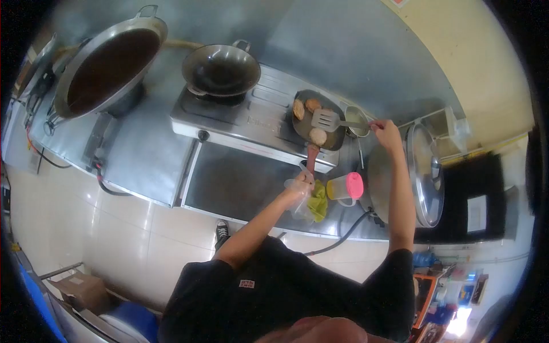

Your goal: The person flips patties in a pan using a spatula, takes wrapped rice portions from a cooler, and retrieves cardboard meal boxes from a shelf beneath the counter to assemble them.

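Note:
My left hand [302, 184], in a loose clear plastic glove, is closed around the brown handle [312, 157] of a dark frying pan [300, 128]. My right hand [384, 132] grips the end of a slotted spatula [326, 120], whose blade is over the pan. Two browned patties [313, 104] lie at the pan's far left side, and a paler patty [318, 136] lies near the handle. Beside my left hand are a green cloth [317, 202] and a jug of yellow liquid with a pink lid [354, 186].
An empty wok [221, 70] sits on the stove's left burner. Farther left is a large wok of dark liquid [111, 71]. A small pot [357, 120] stands behind the spatula handle. At the right is a big lidded pot [428, 174], with a hose [343, 236] below.

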The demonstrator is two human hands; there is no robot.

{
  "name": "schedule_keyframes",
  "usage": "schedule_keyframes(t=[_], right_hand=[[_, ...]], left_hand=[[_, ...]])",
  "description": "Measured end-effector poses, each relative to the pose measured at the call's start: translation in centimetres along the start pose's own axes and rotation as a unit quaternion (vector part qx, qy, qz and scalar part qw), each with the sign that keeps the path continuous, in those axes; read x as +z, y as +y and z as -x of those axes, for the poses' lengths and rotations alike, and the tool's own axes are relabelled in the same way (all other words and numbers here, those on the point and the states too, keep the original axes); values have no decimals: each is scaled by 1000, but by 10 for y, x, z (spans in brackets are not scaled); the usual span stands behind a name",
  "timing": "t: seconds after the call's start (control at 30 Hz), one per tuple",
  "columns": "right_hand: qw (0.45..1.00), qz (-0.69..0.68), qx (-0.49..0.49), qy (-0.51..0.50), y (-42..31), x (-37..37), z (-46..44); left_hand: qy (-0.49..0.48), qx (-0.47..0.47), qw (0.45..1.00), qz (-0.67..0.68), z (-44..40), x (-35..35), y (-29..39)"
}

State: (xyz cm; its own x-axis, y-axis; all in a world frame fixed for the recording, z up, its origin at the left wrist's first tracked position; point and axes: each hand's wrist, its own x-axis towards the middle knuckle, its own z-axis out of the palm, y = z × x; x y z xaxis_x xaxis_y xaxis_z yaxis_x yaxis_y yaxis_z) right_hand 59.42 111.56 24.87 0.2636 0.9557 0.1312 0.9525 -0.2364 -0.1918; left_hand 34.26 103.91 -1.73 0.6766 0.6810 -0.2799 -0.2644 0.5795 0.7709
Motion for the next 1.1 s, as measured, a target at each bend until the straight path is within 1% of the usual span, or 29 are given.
schedule_keyframes(t=[0.07,0.17,0.27,0.37,0.47,0.57,0.67,0.73,0.77,0.87,0.93,1.0,1.03,1.07,1.1], right_hand=[[998,52,-28,18,-35,-22,12],[974,145,-146,99,-54,-16,11],[970,186,-138,66,-87,-5,9],[943,183,-256,106,-86,10,-3],[902,216,-365,85,-84,-7,0],[888,274,-363,70,-81,-31,13],[911,291,-291,43,-77,-52,20],[962,165,-213,42,-51,-48,10],[979,100,-171,41,-39,-44,3],[995,74,-64,-17,-48,-47,-11],[994,82,-54,-38,-45,-44,-28],[993,68,-65,-71,-26,-39,-59],[991,49,-80,-92,-3,-37,-81],[989,30,-94,-113,9,-34,-93],[987,14,-45,-153,1,-37,-94]], left_hand=[[20,6,1000,-10,6,4,6],[15,-12,1000,-1,2,2,2],[35,-4,999,-22,10,7,13],[37,20,996,-81,1,4,-1],[29,21,994,-102,0,2,-2],[39,-15,999,-24,1,6,2],[47,-7,998,-35,-1,7,1],[19,-19,999,-22,4,5,8],[4,-26,1000,-15,7,6,12],[13,-31,998,-51,16,12,28],[-8,55,981,-185,13,7,18],[-7,102,970,-220,8,4,7],[3,108,976,-191,5,6,3],[8,83,985,-151,6,8,5],[16,59,992,-110,7,10,6]])
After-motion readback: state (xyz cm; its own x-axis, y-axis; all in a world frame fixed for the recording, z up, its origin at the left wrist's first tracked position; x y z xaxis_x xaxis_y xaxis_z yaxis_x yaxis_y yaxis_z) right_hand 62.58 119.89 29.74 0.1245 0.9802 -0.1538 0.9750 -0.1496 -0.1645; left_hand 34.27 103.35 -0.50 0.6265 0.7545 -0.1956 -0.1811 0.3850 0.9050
